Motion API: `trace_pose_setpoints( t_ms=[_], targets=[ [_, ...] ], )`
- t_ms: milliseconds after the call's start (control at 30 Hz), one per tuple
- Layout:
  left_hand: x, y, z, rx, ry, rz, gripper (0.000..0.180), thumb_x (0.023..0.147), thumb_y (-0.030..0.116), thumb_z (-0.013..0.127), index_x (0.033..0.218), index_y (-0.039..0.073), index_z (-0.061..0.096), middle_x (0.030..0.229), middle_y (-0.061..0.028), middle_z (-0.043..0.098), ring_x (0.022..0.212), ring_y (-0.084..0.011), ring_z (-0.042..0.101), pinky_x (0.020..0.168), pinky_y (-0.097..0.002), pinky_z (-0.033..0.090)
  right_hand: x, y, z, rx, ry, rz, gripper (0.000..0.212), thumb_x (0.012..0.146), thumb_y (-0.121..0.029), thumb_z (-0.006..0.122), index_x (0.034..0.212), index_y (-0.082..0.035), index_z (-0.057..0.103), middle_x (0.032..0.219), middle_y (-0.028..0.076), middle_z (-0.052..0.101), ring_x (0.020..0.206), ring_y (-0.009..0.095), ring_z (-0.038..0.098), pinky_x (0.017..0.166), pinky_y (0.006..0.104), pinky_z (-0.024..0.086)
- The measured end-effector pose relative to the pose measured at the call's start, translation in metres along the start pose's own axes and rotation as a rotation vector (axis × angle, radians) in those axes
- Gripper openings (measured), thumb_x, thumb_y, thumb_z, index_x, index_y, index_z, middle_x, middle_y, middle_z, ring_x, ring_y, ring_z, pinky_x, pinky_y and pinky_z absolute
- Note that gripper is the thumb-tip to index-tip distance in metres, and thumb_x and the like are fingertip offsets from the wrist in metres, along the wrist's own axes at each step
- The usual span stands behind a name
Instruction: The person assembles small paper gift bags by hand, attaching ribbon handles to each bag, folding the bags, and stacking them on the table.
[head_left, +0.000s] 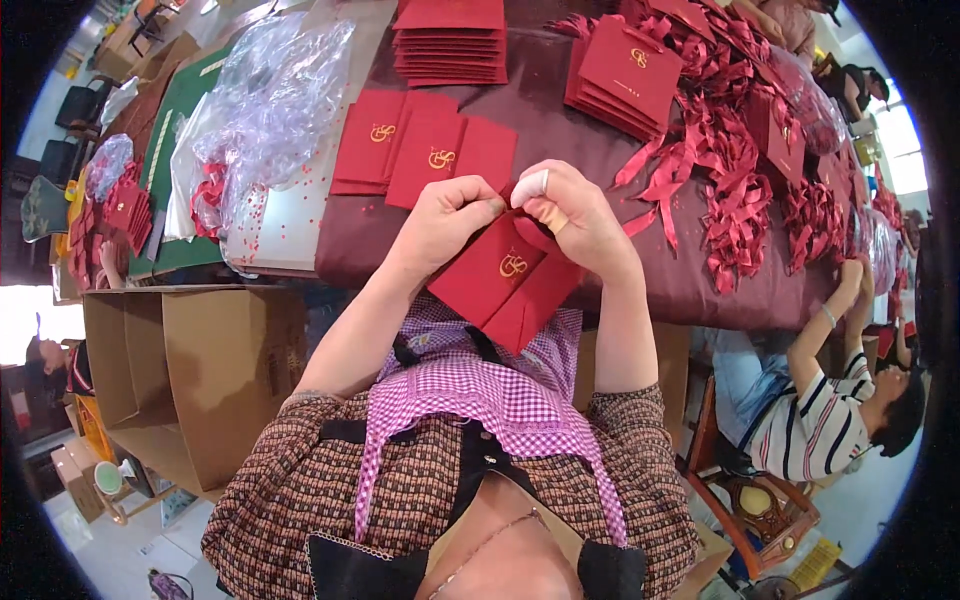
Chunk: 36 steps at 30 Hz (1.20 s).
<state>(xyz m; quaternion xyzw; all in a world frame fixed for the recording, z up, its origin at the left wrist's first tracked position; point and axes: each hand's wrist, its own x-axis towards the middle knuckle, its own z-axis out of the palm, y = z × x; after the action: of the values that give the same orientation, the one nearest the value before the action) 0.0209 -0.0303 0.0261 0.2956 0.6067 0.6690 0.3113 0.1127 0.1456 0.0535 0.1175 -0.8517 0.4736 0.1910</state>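
A small red paper gift bag (497, 272) with a gold emblem tilts at the table's front edge, just above my lap. My left hand (447, 222) is closed, pinching the bag's top edge between thumb and bent forefinger. Across from it my right hand (583, 222) is closed at the same top edge, with a red ribbon (535, 234) looping down beside its fingers. White and yellowish tape wraps some of my right fingers. Just beyond my hands, several flat red bags (420, 152) lie overlapping on the dark red tablecloth (545, 130).
A tall stack of red bags (450, 45) stands at the back, another pile (622, 75) to its right. Loose red ribbons (735, 190) heap at the right. Clear plastic (275, 90) covers the left. An open cardboard box (190, 375) stands lower left; a co-worker (810, 415) sits at right.
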Motion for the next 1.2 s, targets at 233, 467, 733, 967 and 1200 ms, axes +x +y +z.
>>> trace_pose_setpoints(
  t_ms=[233,467,733,967,1200],
  targets=[
    [-0.002,0.000,-0.001,-0.004,0.143,-0.039,0.010,0.087,0.007,0.058,0.086,0.000,0.065,0.077,0.0014,0.062,0.076,-0.0054,0.055,0.071,-0.0208,0.045,-0.002,0.001,-0.004,-0.096,-0.048,-0.019,0.005,0.081,-0.002,0.060,0.086,-0.005,0.059,0.084,0.010,0.059,0.085,0.031,0.055,0.077,0.0386,0.044],
    [0.011,0.006,-0.054,0.003,0.336,0.125,0.013,0.092,0.010,0.058,0.094,0.001,0.067,0.083,0.0003,0.065,0.075,-0.0051,0.054,0.069,-0.0203,0.043,-0.008,0.003,-0.012,-0.114,-0.027,0.083,0.007,0.086,0.005,0.055,0.088,0.000,0.059,0.085,0.009,0.058,0.082,0.023,0.058,0.074,0.0308,0.047],
    [-0.006,0.019,-0.043,0.576,0.456,0.347,0.009,0.084,0.005,0.065,0.091,0.000,0.064,0.079,-0.0056,0.058,0.074,-0.0155,0.056,0.070,-0.0265,0.046,-0.009,0.019,-0.009,-0.095,0.020,0.161,0.006,0.092,-0.002,0.054,0.092,0.000,0.059,0.085,0.006,0.059,0.076,0.015,0.060,0.071,0.0268,0.048],
    [-0.023,0.007,-0.016,0.784,0.016,0.319,0.014,0.076,0.005,0.071,0.086,-0.002,0.063,0.077,-0.0086,0.053,0.074,-0.0202,0.056,0.065,-0.0298,0.044,-0.002,0.017,-0.004,0.095,0.060,0.306,0.012,0.094,-0.004,0.053,0.103,-0.001,0.061,0.086,0.002,0.061,0.082,0.009,0.058,0.078,0.0244,0.047],
    [-0.014,0.000,-0.021,0.785,0.059,0.300,0.014,0.076,0.003,0.069,0.078,-0.004,0.058,0.073,-0.0085,0.050,0.067,-0.0192,0.052,0.061,-0.0297,0.042,-0.047,0.052,-0.050,-0.166,0.069,0.273,0.023,0.095,-0.009,0.054,0.116,-0.003,0.061,0.109,0.007,0.063,0.105,0.018,0.059,0.092,0.0290,0.044]
  ],
)
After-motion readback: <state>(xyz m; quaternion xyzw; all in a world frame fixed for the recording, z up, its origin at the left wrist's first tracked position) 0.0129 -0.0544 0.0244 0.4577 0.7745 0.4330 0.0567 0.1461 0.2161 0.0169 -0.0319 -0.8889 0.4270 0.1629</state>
